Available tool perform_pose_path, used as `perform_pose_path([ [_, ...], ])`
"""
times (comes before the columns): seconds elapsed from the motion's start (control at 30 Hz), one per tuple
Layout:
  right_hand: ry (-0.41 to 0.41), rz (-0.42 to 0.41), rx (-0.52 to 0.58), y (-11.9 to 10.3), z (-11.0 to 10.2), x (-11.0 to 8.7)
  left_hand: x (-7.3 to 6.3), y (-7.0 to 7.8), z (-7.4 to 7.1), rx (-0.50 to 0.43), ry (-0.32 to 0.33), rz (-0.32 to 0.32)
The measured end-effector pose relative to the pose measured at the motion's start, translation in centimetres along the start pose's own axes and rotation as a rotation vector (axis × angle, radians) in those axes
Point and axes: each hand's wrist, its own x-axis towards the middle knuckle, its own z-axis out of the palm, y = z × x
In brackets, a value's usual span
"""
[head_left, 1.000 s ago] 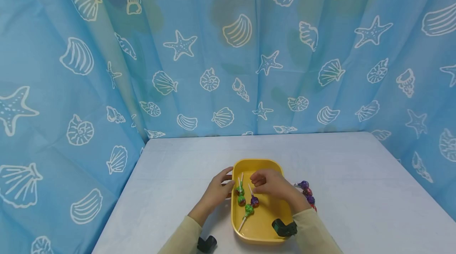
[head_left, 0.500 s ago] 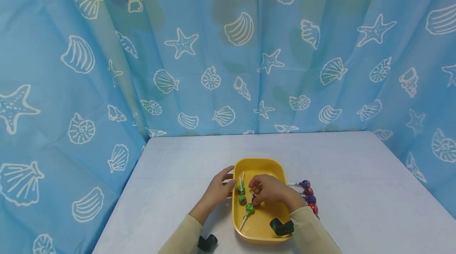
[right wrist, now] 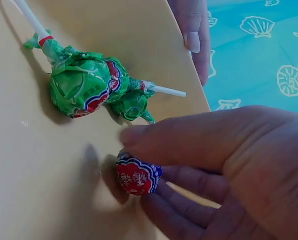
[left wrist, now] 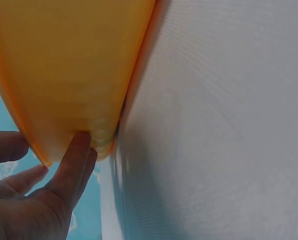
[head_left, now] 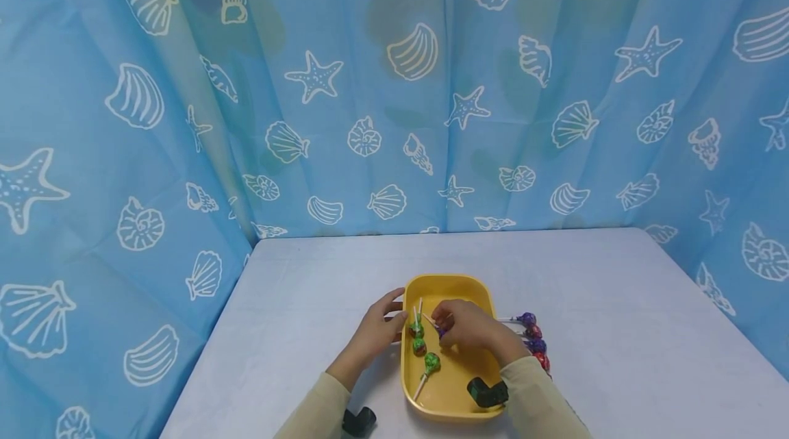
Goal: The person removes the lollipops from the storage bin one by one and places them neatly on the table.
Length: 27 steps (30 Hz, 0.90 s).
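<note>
A yellow tray (head_left: pixel 453 391) stands on the table, holding several lollipops. My left hand (head_left: pixel 374 322) is at its left side; in the left wrist view, extended fingers (left wrist: pixel 74 165) touch the outer wall. Over the tray, my right hand (head_left: pixel 473 324) pinches a purple-and-red lollipop (right wrist: pixel 139 176) between thumb and fingers, its white stick pointing up and left in the head view. Green lollipops lie to the left inside: one near the front (head_left: pixel 432 361), another behind it (head_left: pixel 419 346), and one further back (head_left: pixel 417 329). The right hand's fingertips are partly hidden behind the thumb and candy.
To the right of the tray, purple and red lollipops (head_left: pixel 536 345) lie in a row on the white table (head_left: pixel 616 316), partly hidden by the right sleeve. A blue curtain (head_left: pixel 370 83) with shell prints hangs behind and at both sides. Each wrist carries a black camera.
My right hand has come down onto the purple-and-red lollipop and taken hold of it, then shifted it slightly back in the tray. The left hand has stayed at the tray's side.
</note>
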Motion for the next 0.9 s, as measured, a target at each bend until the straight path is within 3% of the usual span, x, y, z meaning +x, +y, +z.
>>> perform_pose_path([
  [0.5, 0.025, 0.048, -0.107, 0.0, -0.2, 0.03, 0.16, 0.09, 0.03, -0.014, 0.006, 0.017],
  [0.7, 0.02, 0.026, -0.069, 0.07, -0.32, 0.18, 0.23, 0.05, 0.06, -0.01, 0.014, 0.017],
  [0.9, -0.042, 0.008, -0.004, 0.32, -0.62, 0.23, 0.24, 0.02, 0.09, -0.012, 0.005, 0.02],
])
